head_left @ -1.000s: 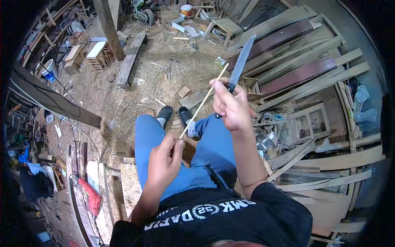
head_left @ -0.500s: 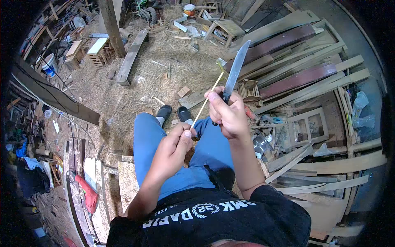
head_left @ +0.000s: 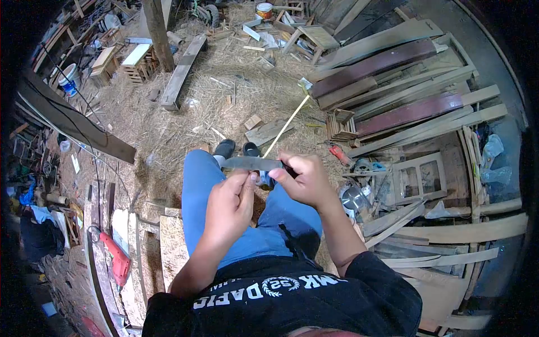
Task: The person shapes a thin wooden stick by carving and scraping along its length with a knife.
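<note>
My right hand [head_left: 306,178] is closed around the dark handle of a knife [head_left: 250,163]. Its blade points left, lying roughly level above the fingertips of my left hand [head_left: 230,203]. Those fingers pinch the near end of a thin, pale wooden stick [head_left: 289,122]. From there the stick slants away up and to the right, passing behind the blade. Blade and stick cross close to my left fingertips; whether they touch I cannot tell. Both hands are above my lap, between my knees.
Wood shavings cover the floor around my sandals. Long boards [head_left: 387,64] and a small wooden frame [head_left: 421,175] lie to the right. A red power tool [head_left: 117,261] rests on planks at the left. A wooden post [head_left: 157,36] stands farther back.
The knife has swung from pointing upward to lying level, its blade now across the stick by my left fingers. My right hand has moved slightly left and down; my left hand still pinches the stick.
</note>
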Available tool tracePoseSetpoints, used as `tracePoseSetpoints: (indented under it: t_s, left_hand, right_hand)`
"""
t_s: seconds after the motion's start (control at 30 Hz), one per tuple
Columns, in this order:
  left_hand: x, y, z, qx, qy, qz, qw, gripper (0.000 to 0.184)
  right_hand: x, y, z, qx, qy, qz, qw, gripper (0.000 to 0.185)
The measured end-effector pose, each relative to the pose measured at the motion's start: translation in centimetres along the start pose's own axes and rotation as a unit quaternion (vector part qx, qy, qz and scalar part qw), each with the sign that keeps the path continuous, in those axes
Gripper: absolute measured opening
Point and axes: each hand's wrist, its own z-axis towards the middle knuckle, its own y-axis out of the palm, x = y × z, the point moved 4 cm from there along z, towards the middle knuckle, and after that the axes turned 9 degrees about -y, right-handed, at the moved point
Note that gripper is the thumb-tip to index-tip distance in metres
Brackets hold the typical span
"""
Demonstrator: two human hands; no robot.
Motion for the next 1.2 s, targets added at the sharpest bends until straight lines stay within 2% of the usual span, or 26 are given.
tracePoseSetpoints:
  t_s: [0.07,0.13,0.27,0.33,0.4,0.43,0.47,0.53,0.6,0.63,0.67,0.73,0.8,0.87,0.9,0.97,1.0,1.07,1.1,1.13,1.2]
  left_hand:
    - [0.6,0.2,-0.4,0.007,0.013,0.016,1.000,0.017]
    - [1.1,0.0,-0.7,0.016,0.026,0.033,0.999,0.017]
    - [1.5,-0.2,-1.1,0.003,0.057,0.042,0.997,0.017]
    - [1.5,-0.3,-1.1,0.006,0.063,0.036,0.997,0.016]
    - [0.5,-0.4,-0.5,-0.005,-0.007,0.007,1.000,0.014]
    - [0.7,-0.5,-0.5,0.006,0.035,0.004,0.999,0.011]
    - [0.7,-0.5,-0.9,0.004,0.037,0.006,0.999,0.011]
    - [-0.5,-0.1,-2.5,-0.087,-0.049,-0.022,0.995,0.019]
    - [-1.0,0.2,-3.1,-0.074,-0.026,-0.061,0.995,0.016]
    - [-1.4,0.4,-3.3,-0.090,-0.070,-0.080,0.990,0.018]
    - [-1.8,0.6,-3.5,-0.108,-0.113,-0.099,0.983,0.021]
    - [-2.0,0.7,-3.2,-0.101,-0.113,-0.126,0.980,0.022]
    - [-1.9,0.9,-2.7,-0.097,-0.111,-0.154,0.977,0.022]
    - [-1.4,0.9,-2.4,-0.093,-0.103,-0.140,0.980,0.021]
    - [-1.2,0.9,-2.4,-0.094,-0.103,-0.137,0.981,0.021]
    - [-0.5,0.9,-2.4,-0.050,-0.076,-0.106,0.990,0.017]
    - [-0.5,1.0,-2.5,-0.051,-0.076,-0.105,0.990,0.017]
    - [0.1,0.8,-3.0,0.010,0.022,0.011,1.000,0.015]
    - [0.3,0.6,-3.0,0.010,0.021,0.011,1.000,0.015]
    - [0.5,0.6,-3.0,-0.010,-0.001,0.025,1.000,0.015]
    - [0.4,0.8,-3.7,-0.030,-0.027,0.038,0.998,0.016]
  right_hand:
    - [0.2,0.0,-0.1,0.017,-0.010,0.017,1.000,0.040]
    - [-0.2,-0.3,0.0,0.051,-0.064,0.014,0.997,0.041]
    - [-0.6,-1.2,0.4,0.036,-0.093,0.010,0.995,0.041]
    - [-0.3,-1.8,0.8,0.008,-0.056,-0.021,0.998,0.042]
    - [0.9,-1.5,0.9,0.036,-0.045,-0.005,0.998,0.042]
    - [2.8,-1.5,0.8,0.088,0.004,-0.025,0.996,0.039]
    - [4.5,-1.8,0.6,0.139,0.053,-0.045,0.988,0.037]
    - [6.5,-4.6,1.1,0.236,0.139,0.082,0.958,0.033]
    - [8.6,-6.1,0.3,0.233,0.143,0.103,0.957,0.030]
    - [8.9,-6.0,-0.1,0.231,0.142,0.105,0.957,0.030]
    - [8.9,-5.5,-0.8,0.213,0.139,0.175,0.951,0.030]
    - [7.3,-4.5,-1.3,0.194,0.135,0.242,0.941,0.030]
    - [4.5,-2.4,-1.1,0.179,0.077,0.129,0.972,0.032]
    - [2.2,-1.1,-1.1,0.115,0.028,0.031,0.992,0.030]
    - [1.4,-0.9,-1.2,0.117,0.029,0.032,0.992,0.030]
    - [0.0,0.0,-1.3,0.014,-0.019,-0.011,1.000,0.040]
    - [0.0,0.0,-1.4,0.015,-0.018,-0.010,1.000,0.040]
    - [0.0,-0.2,-1.8,0.017,-0.038,-0.020,0.999,0.042]
    - [-1.0,-1.1,-1.3,0.028,-0.055,-0.038,0.997,0.042]
    - [0.1,-1.2,-1.3,0.026,-0.054,-0.036,0.998,0.042]
    - [4.6,-2.5,-1.3,0.089,0.095,-0.073,0.989,0.042]
